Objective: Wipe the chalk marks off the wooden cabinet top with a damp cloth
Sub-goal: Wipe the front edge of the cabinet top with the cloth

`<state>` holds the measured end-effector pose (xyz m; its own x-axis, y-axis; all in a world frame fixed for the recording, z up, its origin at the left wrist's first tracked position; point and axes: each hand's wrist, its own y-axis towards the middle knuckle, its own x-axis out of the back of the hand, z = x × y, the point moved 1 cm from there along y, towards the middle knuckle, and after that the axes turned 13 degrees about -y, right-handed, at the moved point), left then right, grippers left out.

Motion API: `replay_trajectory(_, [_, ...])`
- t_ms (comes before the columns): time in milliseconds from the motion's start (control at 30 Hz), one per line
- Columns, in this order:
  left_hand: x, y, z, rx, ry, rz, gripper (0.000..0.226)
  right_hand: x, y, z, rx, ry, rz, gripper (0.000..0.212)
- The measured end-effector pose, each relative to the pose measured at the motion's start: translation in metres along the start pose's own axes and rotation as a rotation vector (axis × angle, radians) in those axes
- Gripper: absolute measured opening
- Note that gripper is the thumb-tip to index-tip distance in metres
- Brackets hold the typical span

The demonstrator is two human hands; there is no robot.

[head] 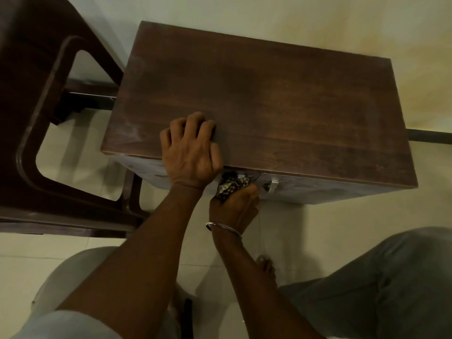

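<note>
The dark wooden cabinet top [281,99] fills the middle of the view. Faint whitish chalk smears [133,133] show near its front left corner. My left hand [190,150] rests on the front edge of the top, fingers bent with their tips on the wood, holding nothing. Just below that edge, my right hand [234,206] grips a bunched checkered cloth [228,185] against the cabinet front, beside two metal door handles [271,184]. A metal bangle sits on my right wrist.
A dark wooden chair [49,118] stands close to the cabinet's left side. Pale floor tiles [318,218] surround the cabinet, and a cream wall [318,25] lies behind it. My knees in grey trousers [391,289] and a bare foot [266,265] are below.
</note>
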<state>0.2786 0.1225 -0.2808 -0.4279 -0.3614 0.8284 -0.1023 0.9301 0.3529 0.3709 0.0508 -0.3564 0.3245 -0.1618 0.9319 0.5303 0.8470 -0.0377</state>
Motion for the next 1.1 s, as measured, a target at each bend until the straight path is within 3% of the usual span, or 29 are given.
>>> replay_trajectory(167, [-0.001,0.001,0.000,0.002,-0.006,-0.019,0.039,-0.009,0.006,-0.009,0.134,-0.001,-0.113,0.044])
replay_trajectory(333, [-0.003,0.000,0.001,-0.014,-0.008,-0.023,0.039,-0.029,0.008,-0.023,0.219,0.023,-0.116,0.053])
replay_trajectory(500, [-0.002,0.000,0.001,-0.020,0.004,-0.019,0.039,-0.018,0.005,-0.015,0.160,-0.005,-0.104,0.042])
replay_trajectory(633, [-0.002,0.000,0.002,-0.011,0.008,-0.016,0.040,-0.003,0.002,-0.004,-0.021,-0.055,0.056,0.050])
replay_trajectory(833, [-0.002,0.000,0.001,-0.008,-0.013,-0.029,0.039,-0.012,0.005,-0.009,0.123,-0.164,-0.040,0.046])
replay_trajectory(933, [-0.002,-0.001,0.001,-0.014,-0.006,-0.017,0.040,-0.033,0.008,-0.025,0.205,-0.307,0.103,0.050])
replay_trajectory(1033, [-0.002,-0.001,0.002,-0.015,0.013,-0.009,0.038,-0.045,0.043,-0.057,-0.065,-0.369,0.502,0.070])
replay_trajectory(1100, [-0.003,-0.002,0.001,-0.030,0.024,-0.009,0.038,-0.037,0.065,-0.082,-0.034,-0.346,0.596,0.067])
